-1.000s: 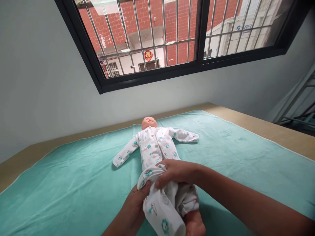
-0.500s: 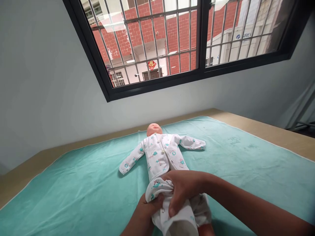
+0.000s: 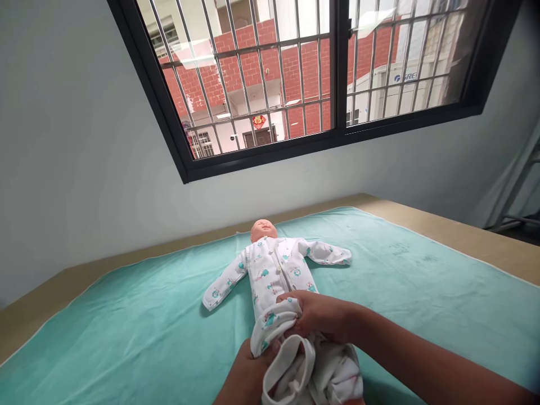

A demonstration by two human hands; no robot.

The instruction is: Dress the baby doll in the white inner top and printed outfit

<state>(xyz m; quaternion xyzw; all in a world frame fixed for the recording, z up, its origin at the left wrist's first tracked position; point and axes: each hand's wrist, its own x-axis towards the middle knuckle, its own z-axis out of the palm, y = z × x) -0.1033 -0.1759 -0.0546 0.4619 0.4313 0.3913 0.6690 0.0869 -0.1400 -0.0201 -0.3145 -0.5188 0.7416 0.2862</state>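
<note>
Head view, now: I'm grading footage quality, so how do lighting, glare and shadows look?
In the head view, the window is bright while the wall around it looks grey and dimmer; pale glare patches show on the window in that view; also in the head view, a soft shadow edges the shirt sleeve at picture left.

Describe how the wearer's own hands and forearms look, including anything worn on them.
The left hand and right hand show no gloves or rings, though some fingers are hidden. The right forearm is slender and sleeveless as far as visible, with no watch or bracelet.
</note>
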